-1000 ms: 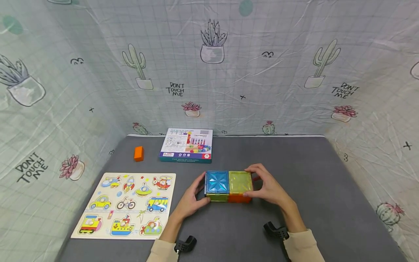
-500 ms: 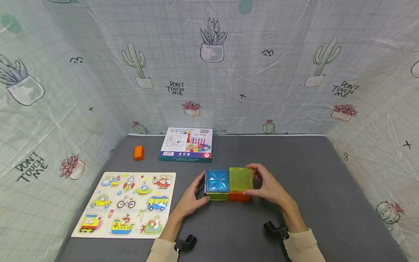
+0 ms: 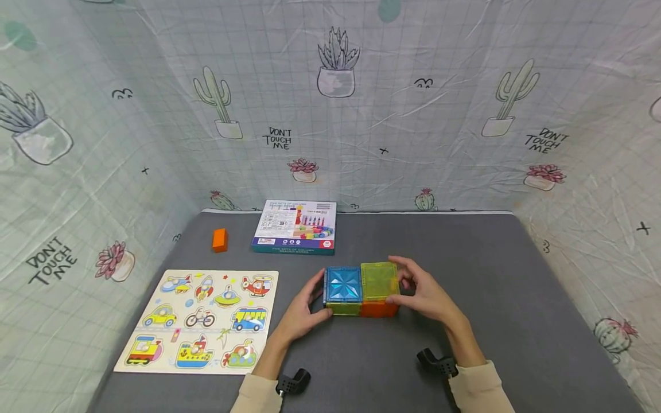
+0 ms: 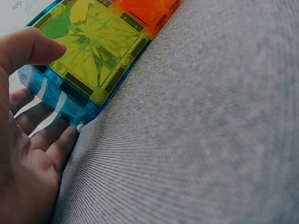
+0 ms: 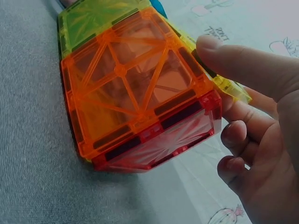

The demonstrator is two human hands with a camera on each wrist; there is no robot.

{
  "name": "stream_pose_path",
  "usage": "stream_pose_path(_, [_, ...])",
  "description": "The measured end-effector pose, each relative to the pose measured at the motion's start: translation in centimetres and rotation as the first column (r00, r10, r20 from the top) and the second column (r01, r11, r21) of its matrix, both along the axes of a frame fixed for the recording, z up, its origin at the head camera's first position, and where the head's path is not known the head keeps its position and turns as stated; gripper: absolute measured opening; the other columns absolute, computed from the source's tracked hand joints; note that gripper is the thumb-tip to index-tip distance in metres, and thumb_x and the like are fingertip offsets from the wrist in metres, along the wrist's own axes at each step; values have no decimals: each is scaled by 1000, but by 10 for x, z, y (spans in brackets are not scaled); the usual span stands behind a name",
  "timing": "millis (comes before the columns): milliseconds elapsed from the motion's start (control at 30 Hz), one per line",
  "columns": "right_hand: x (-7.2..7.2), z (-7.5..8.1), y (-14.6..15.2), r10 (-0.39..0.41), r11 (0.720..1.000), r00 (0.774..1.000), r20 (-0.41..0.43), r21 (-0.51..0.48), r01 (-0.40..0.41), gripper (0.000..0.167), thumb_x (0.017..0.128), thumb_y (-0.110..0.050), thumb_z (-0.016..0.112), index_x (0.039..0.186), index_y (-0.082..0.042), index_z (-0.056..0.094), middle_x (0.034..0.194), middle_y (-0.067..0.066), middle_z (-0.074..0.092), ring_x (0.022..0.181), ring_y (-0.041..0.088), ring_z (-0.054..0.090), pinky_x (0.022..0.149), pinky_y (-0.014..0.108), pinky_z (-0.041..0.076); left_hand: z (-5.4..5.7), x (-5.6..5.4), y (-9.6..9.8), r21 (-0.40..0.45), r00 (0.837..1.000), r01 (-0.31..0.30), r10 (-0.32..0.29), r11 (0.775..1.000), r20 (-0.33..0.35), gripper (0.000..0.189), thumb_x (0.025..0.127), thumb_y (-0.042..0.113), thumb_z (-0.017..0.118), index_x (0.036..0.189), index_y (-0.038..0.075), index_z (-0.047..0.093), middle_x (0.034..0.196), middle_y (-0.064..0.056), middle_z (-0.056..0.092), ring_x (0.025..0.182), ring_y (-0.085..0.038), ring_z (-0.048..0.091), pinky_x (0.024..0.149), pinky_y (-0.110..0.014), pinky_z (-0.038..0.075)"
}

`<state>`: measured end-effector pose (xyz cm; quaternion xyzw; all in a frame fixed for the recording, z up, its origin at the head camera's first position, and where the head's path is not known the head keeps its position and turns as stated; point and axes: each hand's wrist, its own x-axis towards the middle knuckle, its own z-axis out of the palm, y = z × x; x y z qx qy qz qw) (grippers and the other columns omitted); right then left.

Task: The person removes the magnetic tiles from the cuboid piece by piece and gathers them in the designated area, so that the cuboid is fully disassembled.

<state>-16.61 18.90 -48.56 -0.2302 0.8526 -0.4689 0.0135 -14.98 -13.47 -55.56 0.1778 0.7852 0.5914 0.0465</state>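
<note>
Translucent magnetic tiles form two joined cubes at the table's middle. The left cube has a blue top tile [image 3: 343, 284] and a yellow-green front tile [image 4: 93, 42]. My left hand [image 3: 299, 315] holds this cube, thumb on the front tile and fingers along its blue left side. The right cube shows an orange front tile [image 5: 126, 70] and a red side tile [image 5: 173, 140]. Over it a yellow tile [image 3: 380, 281] lies tilted, its far edge raised. My right hand [image 3: 426, 292] pinches this yellow tile between thumb and fingers at its right edge.
To the left lies a vehicle puzzle board [image 3: 198, 321]. A boxed bead set [image 3: 294, 226] and a small orange block [image 3: 220, 240] are farther back. A printed cloth [image 3: 382, 115] surrounds the grey table [image 3: 516, 298].
The yellow tile has gone from flat on the right cube to tilted, its far edge lifted by my right hand. My left hand has stayed on the left cube.
</note>
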Motion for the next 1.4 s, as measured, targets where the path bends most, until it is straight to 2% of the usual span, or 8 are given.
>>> stream_pose_path(167, [0, 1, 0, 35, 999, 999, -20, -32, -36, 76, 83, -1, 78, 148, -1, 40, 77, 10, 51, 67, 21, 43, 56, 24, 36, -1, -1, 1, 15, 1000, 5, -5, 1000, -3, 89, 85, 12, 75, 159, 24, 27, 165, -6, 29, 150, -31, 34, 120, -46, 36])
stream_pose_path(333, [1, 2, 1, 58, 996, 998, -36, -67, -61, 68, 90, 2, 69, 150, 0, 38, 81, 6, 58, 64, 11, 44, 53, 25, 38, 0, -1, 2, 12, 1000, 5, -5, 1000, 12, 90, 85, 5, 73, 159, 19, 25, 165, -10, 28, 151, -33, 33, 121, -46, 34])
stream_pose_path(500, [1, 3, 3, 4, 994, 1000, -18, -113, -6, 62, 94, -5, 67, 150, -3, 41, 89, 7, 65, 71, 7, 52, 58, 20, 46, 17, 4, 4, 8, 999, 30, -30, 1000, 13, 89, 85, 3, 72, 159, 7, 22, 165, -18, 25, 150, -38, 31, 121, -48, 32])
stream_pose_path(667, [1, 5, 3, -68, 983, 997, 32, -171, 73, 43, 94, -9, 68, 134, 3, 56, 93, 13, 68, 71, 7, 58, 60, 19, 54, 38, 12, 3, 5, 999, 46, -46, 999, 6, 86, 86, 6, 71, 158, 2, 24, 163, -21, 28, 148, -41, 35, 119, -52, 35])
stream_pose_path(800, [-3, 7, 3, -113, 974, 991, 73, -187, 125, 26, 95, -12, 68, 115, 5, 64, 88, 16, 67, 63, 13, 61, 55, 27, 57, 40, 14, 4, 15, 999, 40, -40, 999, -1, 86, 85, 6, 71, 157, 2, 25, 163, -22, 28, 147, -42, 35, 119, -53, 34])
stream_pose_path(967, [-8, 17, 3, -105, 970, 989, 100, -210, 124, 19, 97, -12, 64, 106, 4, 62, 79, 21, 65, 57, 24, 61, 50, 36, 57, 40, 14, 3, 18, 999, 41, -41, 999, -2, 86, 85, 3, 71, 158, 2, 25, 163, -22, 28, 149, -41, 32, 120, -52, 33])
stream_pose_path(1200, [-23, 18, 8, -171, 949, 975, 144, -242, 202, 25, 100, -16, 61, 111, 6, 58, 77, 18, 70, 55, 24, 62, 47, 32, 56, 0, 1, 1, 7, 1000, 9, -9, 1000, -9, 89, 85, 14, 74, 160, 20, 25, 165, -7, 29, 150, -32, 34, 121, -45, 35])
stream_pose_path(1400, [-38, 21, 15, -253, 903, 952, 169, -311, 296, 26, 100, -16, 60, 111, 8, 56, 69, 5, 71, 52, 16, 61, 45, 27, 55, 1, 2, 0, 3, 1000, 3, -3, 1000, -4, 88, 85, 18, 74, 159, 23, 26, 165, -6, 29, 149, -32, 35, 120, -47, 35])
